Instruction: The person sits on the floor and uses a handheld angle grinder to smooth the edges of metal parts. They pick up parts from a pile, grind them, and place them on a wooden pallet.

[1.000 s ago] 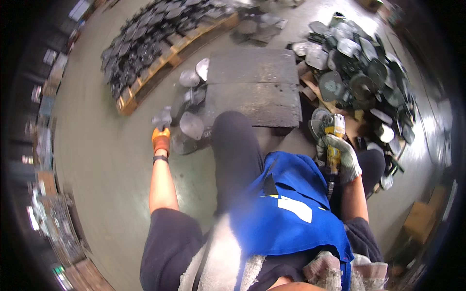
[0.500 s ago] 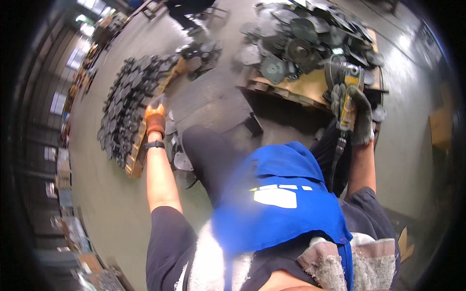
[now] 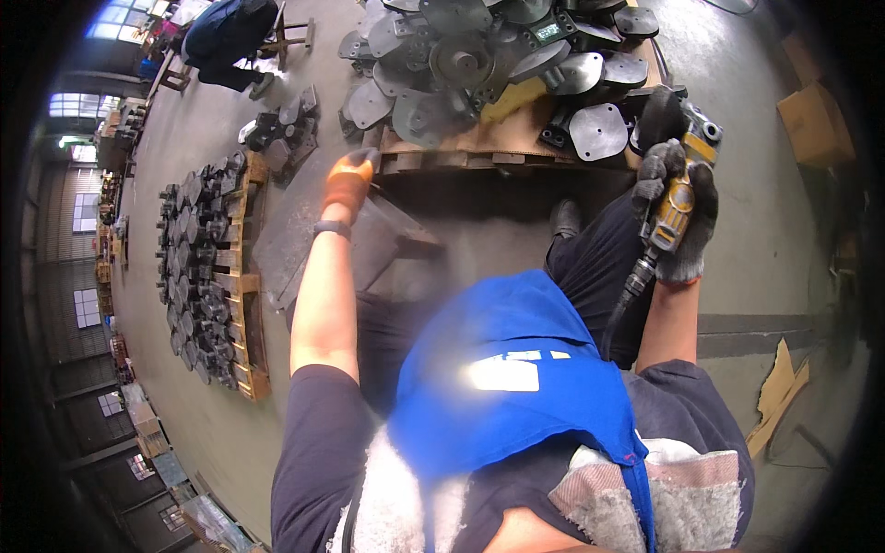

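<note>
In my right hand, which wears a grey glove, I grip a yellow-bodied power grinder by its body. A dark hose runs from its lower end towards my lap. My left hand wears an orange glove with dark fingertips. Its fingers stretch forward above the work table, near the corner of the pallet, and nothing shows in them. Just beyond lies a heap of grey metal parts with rounded flat plates.
A wooden pallet carries the heap ahead. At left, another pallet holds stacked metal parts. Further parts lie beyond the table. A bent-over person is at the far left. Cardboard boxes stand at right.
My view has turned to the right. My left hand has gone from beside the left-hand stack to near the heaped pallet. The grinder stays in my right hand, its head tilted more to the right.
</note>
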A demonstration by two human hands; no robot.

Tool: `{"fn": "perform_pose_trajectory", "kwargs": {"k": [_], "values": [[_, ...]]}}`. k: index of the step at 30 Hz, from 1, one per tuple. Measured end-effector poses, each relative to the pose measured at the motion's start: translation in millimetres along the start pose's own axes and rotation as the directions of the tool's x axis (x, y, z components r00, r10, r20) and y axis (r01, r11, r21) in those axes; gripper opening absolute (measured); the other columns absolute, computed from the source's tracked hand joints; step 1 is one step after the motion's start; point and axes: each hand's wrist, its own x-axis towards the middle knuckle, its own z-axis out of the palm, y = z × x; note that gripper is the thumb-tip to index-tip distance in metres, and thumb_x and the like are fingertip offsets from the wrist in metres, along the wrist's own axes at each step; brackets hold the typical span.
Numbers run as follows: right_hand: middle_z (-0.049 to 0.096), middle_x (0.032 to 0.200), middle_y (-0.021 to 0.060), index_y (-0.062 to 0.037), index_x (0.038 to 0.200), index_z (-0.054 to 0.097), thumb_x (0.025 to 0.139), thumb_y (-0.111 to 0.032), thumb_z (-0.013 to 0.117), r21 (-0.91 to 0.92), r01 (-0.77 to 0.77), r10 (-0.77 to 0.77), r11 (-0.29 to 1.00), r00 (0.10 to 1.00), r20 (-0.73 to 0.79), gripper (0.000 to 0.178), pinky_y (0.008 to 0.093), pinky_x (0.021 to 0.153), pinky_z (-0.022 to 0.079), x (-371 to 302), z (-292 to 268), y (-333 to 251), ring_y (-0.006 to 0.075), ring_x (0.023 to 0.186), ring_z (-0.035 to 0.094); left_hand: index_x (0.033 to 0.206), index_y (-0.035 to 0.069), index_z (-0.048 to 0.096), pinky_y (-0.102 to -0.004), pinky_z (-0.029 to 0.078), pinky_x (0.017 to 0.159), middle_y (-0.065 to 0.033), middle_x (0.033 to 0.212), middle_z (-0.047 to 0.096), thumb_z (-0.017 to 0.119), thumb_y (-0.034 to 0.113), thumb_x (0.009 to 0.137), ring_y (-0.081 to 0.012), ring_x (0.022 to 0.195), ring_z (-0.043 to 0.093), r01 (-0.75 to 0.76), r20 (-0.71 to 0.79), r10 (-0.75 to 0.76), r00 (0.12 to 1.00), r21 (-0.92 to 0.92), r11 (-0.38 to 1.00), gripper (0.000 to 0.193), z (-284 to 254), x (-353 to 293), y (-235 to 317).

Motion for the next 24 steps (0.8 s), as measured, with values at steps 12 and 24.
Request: {"fn": "perform_pose_trajectory", "kwargs": {"k": [12, 24], "values": [[0.052, 0.107, 0.0087, -0.0033, 0.118, 0.052, 0.096, -0.029, 0.073, 0.061, 0.046, -0.044, 0.997, 0.998, -0.042, 0.04, 0.0331, 0.084, 0.054, -3.7, -14.7, -16.4, 0.0187, 0.097, 0.054, 0.113, 0.01, 0.076, -0.0351, 0.055, 0.09, -0.0079, 0.107, 0.078, 0.076, 0.03, 0.092, -0.0192, 0.098, 0.072, 0.144, -0.239, -0.095, 0.966, 0.198, 0.97, 0.029, 39.4, -48.4, -21.9], [0.054, 0.107, 0.0067, -0.0067, 0.116, 0.057, 0.094, -0.036, 0.075, 0.046, 0.051, -0.048, 0.998, 0.997, -0.065, 0.041, 0.0314, 0.081, 0.056, -0.8, -23.2, -18.9, 0.0169, 0.094, 0.056, 0.149, 0.016, 0.051, -0.0407, 0.057, 0.084, -0.022, 0.129, 0.067, 0.06, 0.037, 0.105, -0.031, 0.102, 0.07, 0.721, 0.837, -0.066, 0.544, -0.426, 0.546, 0.05, 246.9, -57.2, 149.9]]}}
